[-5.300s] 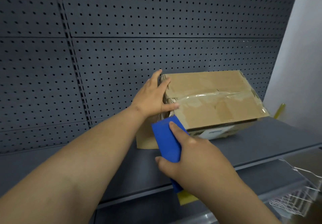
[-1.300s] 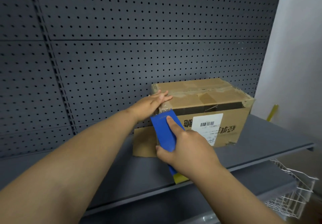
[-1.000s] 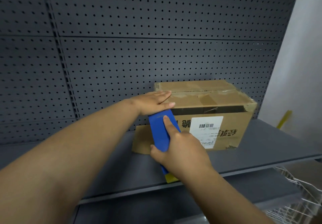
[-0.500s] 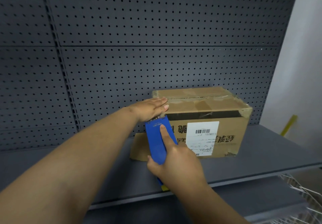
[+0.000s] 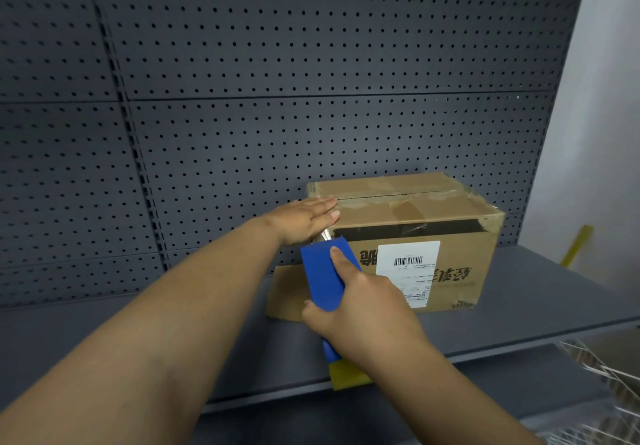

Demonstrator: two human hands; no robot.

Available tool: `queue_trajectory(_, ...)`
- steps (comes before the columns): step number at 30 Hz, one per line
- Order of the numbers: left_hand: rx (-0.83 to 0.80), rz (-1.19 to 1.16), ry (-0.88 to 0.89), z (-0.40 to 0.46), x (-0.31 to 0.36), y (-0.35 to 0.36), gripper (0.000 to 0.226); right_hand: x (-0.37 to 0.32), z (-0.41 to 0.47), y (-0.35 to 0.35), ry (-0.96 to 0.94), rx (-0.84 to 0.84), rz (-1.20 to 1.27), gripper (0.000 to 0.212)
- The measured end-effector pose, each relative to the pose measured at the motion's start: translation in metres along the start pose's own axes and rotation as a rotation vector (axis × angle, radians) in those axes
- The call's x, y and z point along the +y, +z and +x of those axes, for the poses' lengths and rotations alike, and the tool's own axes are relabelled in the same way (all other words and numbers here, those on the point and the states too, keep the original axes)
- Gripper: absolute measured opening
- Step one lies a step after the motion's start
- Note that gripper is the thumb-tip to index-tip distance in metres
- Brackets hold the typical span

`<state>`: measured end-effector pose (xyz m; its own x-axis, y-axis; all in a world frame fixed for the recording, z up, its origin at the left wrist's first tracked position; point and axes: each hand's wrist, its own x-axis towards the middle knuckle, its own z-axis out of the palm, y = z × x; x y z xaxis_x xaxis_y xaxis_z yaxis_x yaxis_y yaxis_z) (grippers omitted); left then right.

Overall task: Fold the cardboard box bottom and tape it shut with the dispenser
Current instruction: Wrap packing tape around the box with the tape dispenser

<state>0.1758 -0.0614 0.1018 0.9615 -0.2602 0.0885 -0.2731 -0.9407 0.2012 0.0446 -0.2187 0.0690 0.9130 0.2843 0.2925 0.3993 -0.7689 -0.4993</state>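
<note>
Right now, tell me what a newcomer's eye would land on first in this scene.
The bright blue tape dispenser stands out at centre, gripped by the right hand against the near left corner of the cardboard box. The box sits upside down on the grey shelf, its white barcode label facing the camera. The left hand lies flat on the box's top left edge, and dark pegboard fills the background.

blue dispenser (image 5: 325, 276) against cardboard box (image 5: 412, 236)
</note>
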Motion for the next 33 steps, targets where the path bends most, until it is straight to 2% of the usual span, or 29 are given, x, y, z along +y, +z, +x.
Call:
queue_trajectory(7, 0.029, 0.016, 0.022, 0.002, -0.001, 0.001, 0.054, -0.004, 0.01, -0.004, 0.039, -0.069, -0.039, 0.086)
queue_trajectory(10, -0.015, -0.032, 0.013, 0.002, -0.002, 0.0, 0.053, -0.01, 0.019, -0.006, 0.081, -0.121, -0.054, 0.084)
queue_trajectory(16, -0.043, 0.065, 0.011, 0.001, 0.001, -0.005, 0.054, -0.026, 0.041, -0.009, 0.099, -0.131, -0.125, 0.059)
queue_trajectory(20, -0.02, 0.092, 0.028, -0.003, 0.005, -0.006, 0.053, -0.034, 0.047, -0.014, 0.099, -0.13, -0.127, 0.052)
queue_trajectory(25, -0.01, 0.105, 0.033, -0.004, 0.004, -0.005, 0.053, -0.033, 0.042, -0.013, 0.054, -0.119, -0.141, 0.052)
queue_trajectory(33, 0.008, 0.125, 0.028, -0.008, 0.004, -0.003, 0.051, -0.03, 0.033, -0.013, 0.059, -0.117, -0.2, 0.063)
